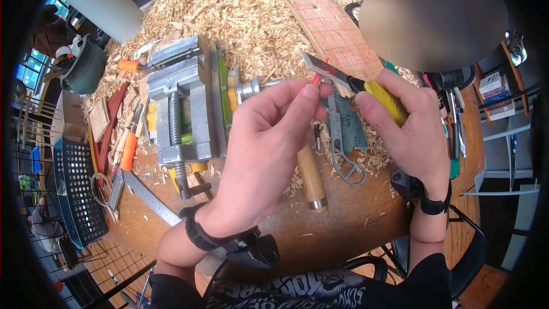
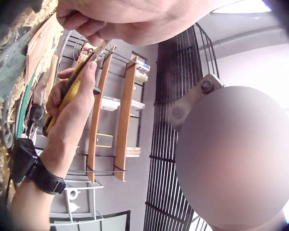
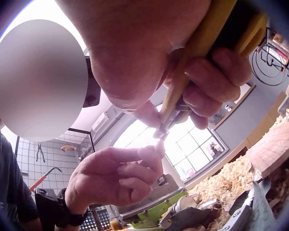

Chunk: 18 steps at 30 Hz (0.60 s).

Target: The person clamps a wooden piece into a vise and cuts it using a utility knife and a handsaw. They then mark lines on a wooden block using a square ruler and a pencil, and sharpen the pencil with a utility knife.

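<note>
My left hand (image 1: 257, 149) pinches a thin red pencil (image 1: 318, 79) between thumb and fingertips, its tip pointing up and away. In my right hand (image 1: 420, 137) is a yellow utility knife (image 1: 388, 102), fingers curled round its handle and thumb along the side. The blade (image 1: 320, 66) is out and crosses the pencil's upper end in the head view. From the right wrist view, the knife's yellow handle (image 3: 188, 84) slants down to the left hand's fingertips (image 3: 151, 153). Both hands are raised above the workbench (image 1: 257, 226).
A metal vise (image 1: 186, 103) stands left of the hands. Wood shavings (image 1: 229, 11) heap over the back, beside a board with red grid lines (image 1: 329, 23). Below the hands lie a wooden handle (image 1: 311, 180) and a grey looped metal tool (image 1: 343, 163). A steel ruler (image 1: 151, 199) and black basket (image 1: 80, 189) are at left.
</note>
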{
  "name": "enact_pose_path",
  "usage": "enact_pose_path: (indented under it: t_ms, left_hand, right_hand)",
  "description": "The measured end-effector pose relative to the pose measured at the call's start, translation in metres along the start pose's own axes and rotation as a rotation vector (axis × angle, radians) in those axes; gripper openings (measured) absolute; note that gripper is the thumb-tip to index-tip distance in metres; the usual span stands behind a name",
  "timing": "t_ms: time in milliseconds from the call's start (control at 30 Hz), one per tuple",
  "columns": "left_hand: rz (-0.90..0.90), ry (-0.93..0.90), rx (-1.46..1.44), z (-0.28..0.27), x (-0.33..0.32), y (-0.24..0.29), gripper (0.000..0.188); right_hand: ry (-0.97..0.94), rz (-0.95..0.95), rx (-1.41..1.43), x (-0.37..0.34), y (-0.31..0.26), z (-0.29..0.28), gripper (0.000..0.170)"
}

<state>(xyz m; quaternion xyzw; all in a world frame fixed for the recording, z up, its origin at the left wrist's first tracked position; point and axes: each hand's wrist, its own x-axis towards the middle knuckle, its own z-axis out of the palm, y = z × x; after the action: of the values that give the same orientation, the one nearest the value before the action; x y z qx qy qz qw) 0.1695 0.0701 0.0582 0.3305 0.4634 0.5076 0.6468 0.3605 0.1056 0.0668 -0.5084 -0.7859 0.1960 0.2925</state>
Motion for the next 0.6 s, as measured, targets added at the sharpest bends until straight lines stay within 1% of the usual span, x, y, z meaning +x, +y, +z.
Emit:
enact_pose_path:
  t_ms: [267, 600]
  left_hand:
    - [0.043, -0.013, 0.01, -0.0037, -0.0001, -0.0004, 0.022]
    - [-0.051, -0.032, -0.125, -0.0034, -0.001, 0.0054, 0.023]
  right_hand:
    - [-0.003, 0.021, 0.019, -0.0003, -0.0019, -0.0019, 0.04]
    - [0.026, -0.004, -0.041, -0.0002, -0.0037, -0.0045, 0.039]
